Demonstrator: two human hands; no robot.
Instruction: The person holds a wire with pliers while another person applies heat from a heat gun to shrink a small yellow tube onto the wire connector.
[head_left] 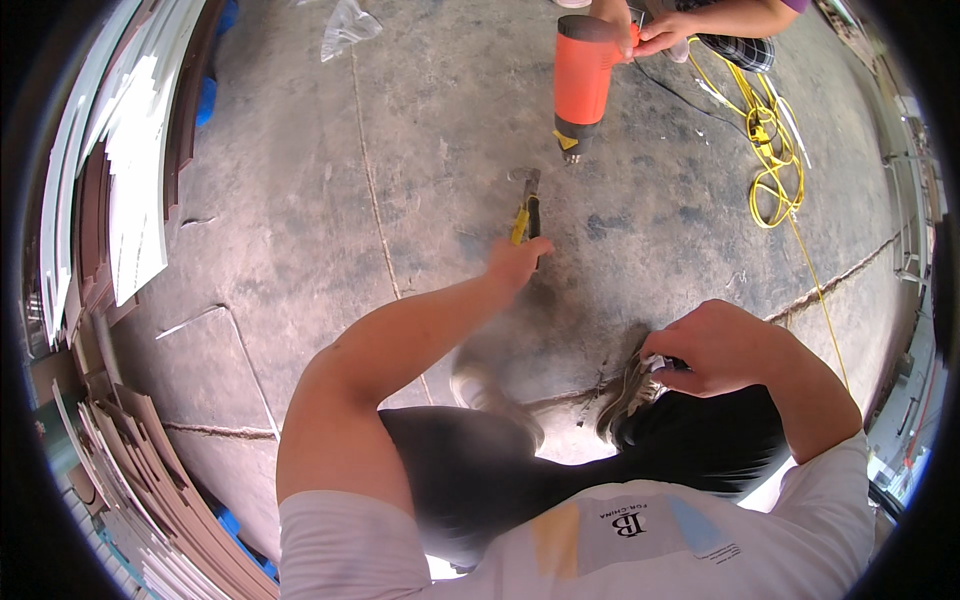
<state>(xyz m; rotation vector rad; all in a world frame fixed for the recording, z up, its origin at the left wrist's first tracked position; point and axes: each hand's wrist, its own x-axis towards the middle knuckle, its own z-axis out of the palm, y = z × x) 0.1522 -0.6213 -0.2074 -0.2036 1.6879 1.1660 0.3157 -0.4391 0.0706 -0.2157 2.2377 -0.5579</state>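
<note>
My left hand reaches forward over the concrete floor, its fingers closed round a hand tool with a yellow-and-black handle. The tool's grey metal head points away from me; its exact kind is not clear. My right hand is curled by my right knee, above my shoe. Something small and whitish shows at its fingertips, too little of it to name. Just beyond the tool, another person's hands hold an orange-and-black heat gun, its metal nozzle toward me.
A yellow cord lies coiled at the far right, one strand running nearer. Long white and brown panels are stacked along the left, with more brown strips nearer. A thin bent white strip and a clear plastic bag lie on the floor.
</note>
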